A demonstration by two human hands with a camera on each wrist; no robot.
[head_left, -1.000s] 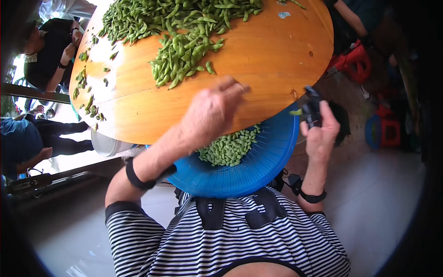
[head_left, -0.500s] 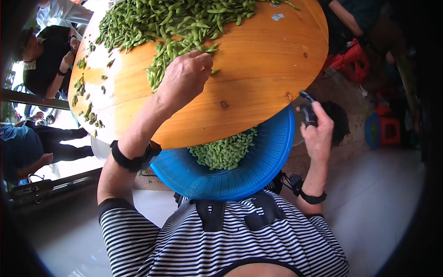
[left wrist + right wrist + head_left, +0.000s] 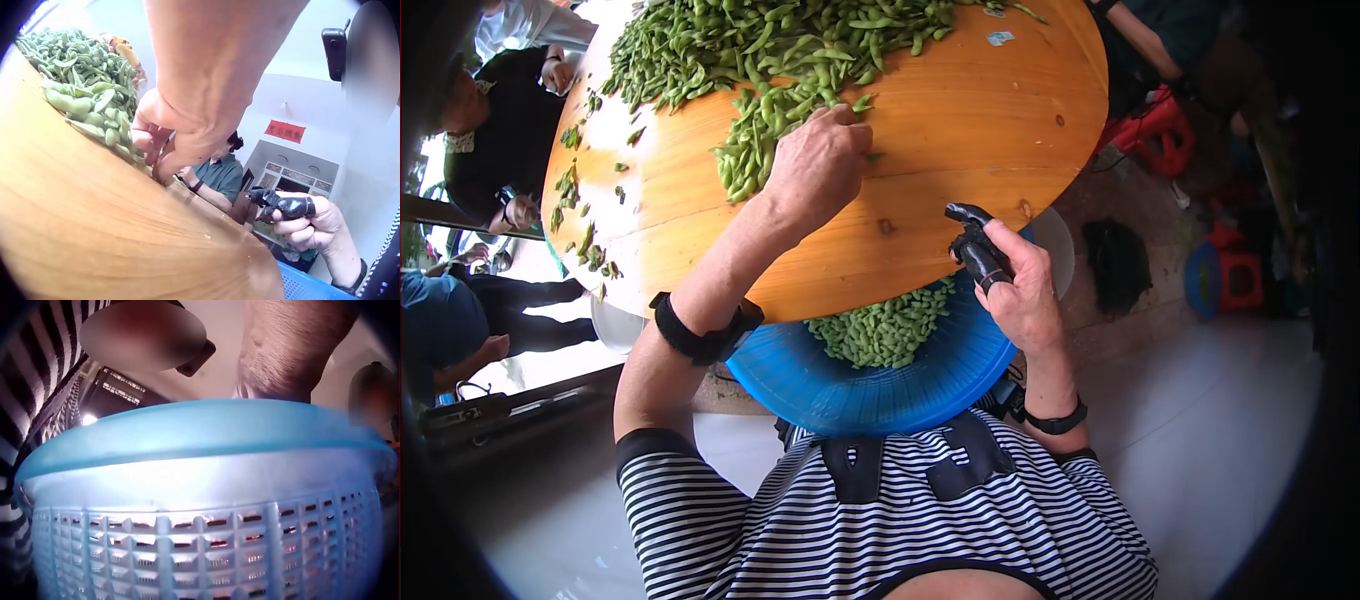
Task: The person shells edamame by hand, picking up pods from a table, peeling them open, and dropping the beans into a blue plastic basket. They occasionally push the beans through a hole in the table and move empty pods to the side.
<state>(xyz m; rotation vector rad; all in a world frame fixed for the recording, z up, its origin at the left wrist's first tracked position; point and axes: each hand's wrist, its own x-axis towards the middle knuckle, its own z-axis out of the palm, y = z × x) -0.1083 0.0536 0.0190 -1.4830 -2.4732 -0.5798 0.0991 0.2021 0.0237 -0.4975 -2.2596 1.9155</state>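
At the near edge of the green pod pile (image 3: 775, 115), my left hand (image 3: 820, 165) is bent over the wooden table. In the left wrist view, its curled fingers (image 3: 153, 140) pinch a green pod (image 3: 179, 180) at the table surface. My right hand (image 3: 1025, 290) is above the basket's right side; black coverings (image 3: 980, 255) wrap its thumb and a finger, their tips apart with no pod visible between them. Below, the blue basket (image 3: 850, 400) contains shelled beans (image 3: 880, 330). Its slotted wall (image 3: 187, 550) fills the right wrist view.
Small dark scraps (image 3: 590, 250) lie along the table's left edge. A white bucket (image 3: 615, 325) stands under that edge. Other people are at the left and upper right. Red stools (image 3: 1165, 135) and a dark bag (image 3: 1115, 265) are on the right.
My left hand moved up and left to the pods, then slightly right. The right hand came leftward over the basket from outside its rim; the green pod seen at its fingertips earlier is gone.
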